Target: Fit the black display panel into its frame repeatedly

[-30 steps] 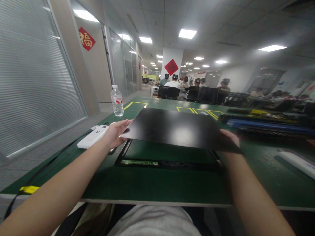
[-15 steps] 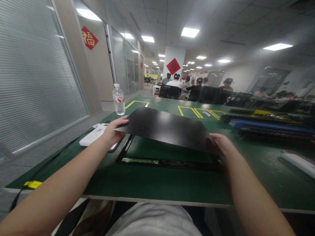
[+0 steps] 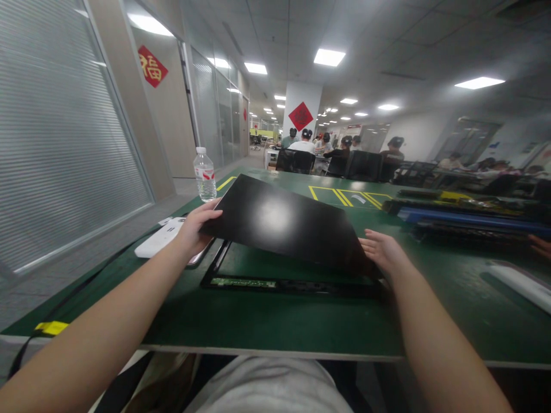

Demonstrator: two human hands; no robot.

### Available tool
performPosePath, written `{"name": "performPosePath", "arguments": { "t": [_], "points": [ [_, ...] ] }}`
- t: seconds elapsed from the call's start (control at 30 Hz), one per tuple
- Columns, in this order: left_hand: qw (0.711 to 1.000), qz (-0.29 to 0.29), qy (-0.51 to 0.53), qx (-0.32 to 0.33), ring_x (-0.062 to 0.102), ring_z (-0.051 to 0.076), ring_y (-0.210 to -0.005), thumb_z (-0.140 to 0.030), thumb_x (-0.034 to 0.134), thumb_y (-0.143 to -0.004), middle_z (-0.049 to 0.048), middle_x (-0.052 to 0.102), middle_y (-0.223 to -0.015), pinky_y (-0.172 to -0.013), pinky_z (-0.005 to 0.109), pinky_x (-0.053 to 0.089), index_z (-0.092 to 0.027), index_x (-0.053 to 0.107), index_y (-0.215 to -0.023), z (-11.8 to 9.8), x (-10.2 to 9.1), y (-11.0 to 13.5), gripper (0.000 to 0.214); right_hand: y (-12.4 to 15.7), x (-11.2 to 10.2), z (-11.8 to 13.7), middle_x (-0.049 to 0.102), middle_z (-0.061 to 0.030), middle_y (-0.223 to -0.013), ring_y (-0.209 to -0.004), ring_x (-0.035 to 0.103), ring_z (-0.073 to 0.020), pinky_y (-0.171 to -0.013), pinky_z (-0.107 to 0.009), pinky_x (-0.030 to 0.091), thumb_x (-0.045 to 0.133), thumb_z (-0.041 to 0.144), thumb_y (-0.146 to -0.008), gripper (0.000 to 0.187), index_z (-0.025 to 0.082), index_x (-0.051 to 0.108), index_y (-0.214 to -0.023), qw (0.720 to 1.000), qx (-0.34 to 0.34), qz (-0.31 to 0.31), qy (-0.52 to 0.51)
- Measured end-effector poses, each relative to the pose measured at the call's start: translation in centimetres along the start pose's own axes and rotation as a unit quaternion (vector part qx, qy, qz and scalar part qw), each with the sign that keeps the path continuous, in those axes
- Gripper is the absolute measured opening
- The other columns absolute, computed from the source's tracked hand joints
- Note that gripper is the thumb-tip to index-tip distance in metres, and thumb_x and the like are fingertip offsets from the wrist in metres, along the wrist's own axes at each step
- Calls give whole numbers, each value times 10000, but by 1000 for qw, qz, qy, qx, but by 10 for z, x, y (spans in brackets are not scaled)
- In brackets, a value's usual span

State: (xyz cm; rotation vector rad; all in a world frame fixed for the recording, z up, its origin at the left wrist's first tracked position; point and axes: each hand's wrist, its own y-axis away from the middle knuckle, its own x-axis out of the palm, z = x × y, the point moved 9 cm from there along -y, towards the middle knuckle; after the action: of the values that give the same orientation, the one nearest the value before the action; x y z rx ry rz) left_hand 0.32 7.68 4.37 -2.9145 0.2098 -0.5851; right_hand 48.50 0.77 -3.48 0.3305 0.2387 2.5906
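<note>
A thin black screen panel point(image 3: 284, 221) slants above the green table, its left end raised and its right end low. My left hand point(image 3: 198, 226) is closed on the panel's left edge, thumb on top. At the right edge, my right hand point(image 3: 385, 252) has its fingers stretched out and apart, touching the panel's side; its thumb is hard to make out. Under the panel lies a black rectangular frame point(image 3: 327, 287), flat on the table. A green circuit strip point(image 3: 243, 283) shows along the frame's near side. The frame's far side is hidden by the panel.
A water bottle point(image 3: 205, 175) and a white device point(image 3: 161, 236) stand on the left. Dark and blue long parts point(image 3: 456, 218) are piled at right, with a white object point(image 3: 520, 284) nearer. Another person's hand point(image 3: 540, 246) shows at the right edge. Yellow tape marks the table's far side.
The panel has tilted more, its face turning toward me and its right end dropping. My right hand's fingers have straightened from their hold on its edge. Another person's hand has appeared at far right.
</note>
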Motion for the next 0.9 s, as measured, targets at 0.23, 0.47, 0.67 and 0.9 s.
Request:
{"name": "performPosePath", "arguments": {
  "t": [0.23, 0.47, 0.67, 0.9],
  "points": [
    [1000, 0, 4, -11, 715, 201, -681, -144, 750, -561, 70, 796, -866, -589, 240, 559, -110, 770, -1105, 7, -1, -2, 546, -1, -4, -1, 724, -113, -762, -650, 700, -209, -602, -286, 562, 565, 173, -851, 297, 168, 565, -1149, 999, -8, -21, 40],
    [1000, 4, 7, -8, 681, 178, -654, -159, 732, -594, 53, 775, -827, -579, 238, 544, -114, 770, -1007, 7, -2, -2, 417, 3, -3, 4, 733, -84, -738, -632, 690, -182, -605, -261, 545, 579, 173, -830, 298, 181, 598, -1127, 997, -37, -35, 62],
    [999, -3, -6, -31, 675, 164, -660, -134, 750, -575, 20, 745, -840, -563, 230, 540, -144, 714, -1032, 11, -5, 0, 458, 0, -6, 5, 736, -60, -715, -590, 642, -155, -524, -221, 472, 603, 195, -795, 294, 200, 635, -1088, 991, -57, -47, 109],
    [990, -40, -42, -129, 666, 185, -599, -63, 695, -458, -6, 700, -756, -508, 259, 535, -207, 653, -914, 26, -7, 5, 480, -6, -13, 6, 734, -67, -680, -496, 523, -124, -429, -200, 343, 617, 205, -772, 263, 191, 645, -1034, 987, -70, -68, 131]
  ]
}}
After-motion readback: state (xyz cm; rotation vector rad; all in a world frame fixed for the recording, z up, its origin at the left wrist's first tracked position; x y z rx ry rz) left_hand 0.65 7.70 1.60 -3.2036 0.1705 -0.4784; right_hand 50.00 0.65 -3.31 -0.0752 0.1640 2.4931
